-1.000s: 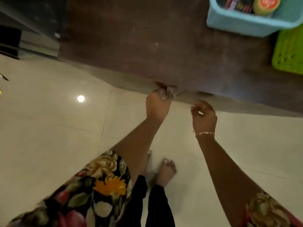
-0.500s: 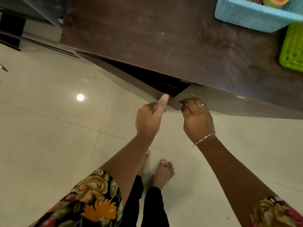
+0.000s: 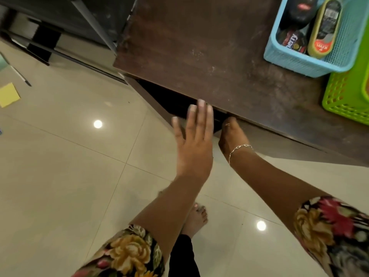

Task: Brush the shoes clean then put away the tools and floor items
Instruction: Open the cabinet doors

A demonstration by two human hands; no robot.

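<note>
The shoe-care tools are being kept in a blue basket (image 3: 295, 62) that is standing on the top of the dark wooden cabinet (image 3: 199, 47), at the cabinet's right end. A yellow-rimmed polish applicator (image 3: 323, 29), a black bottle (image 3: 299, 13) and a red-labelled tin (image 3: 293, 42) are being held upright or tilted inside it, packed against each other. A green basket (image 3: 343, 94) is being pressed just beside it, nearer the cabinet's front edge. Two floor items are being left well to the left of the cabinet: a pen (image 3: 21, 75) and a yellow pad (image 3: 8, 94), lying near each other but apart on the pale tiled floor (image 3: 69, 176). At the cabinet's front edge a dark opening (image 3: 175, 104) is being shown under the top. The left hand (image 3: 194, 144) is being held flat in front of that opening, fingers straight and close together, nothing gripped, fingertips level with the cabinet's edge. The right hand (image 3: 231, 136) is being reached under the same edge just beside it; its fingers are being hidden by the cabinet top, so whether anything is being gripped cannot be told. A ring (image 3: 227, 124) and a thin bracelet (image 3: 239, 148) are being worn on that hand and wrist. Floral sleeves (image 3: 127, 254) are being worn on both arms, and a bare foot (image 3: 195, 218) is being set on the floor in front of the cabinet.
</note>
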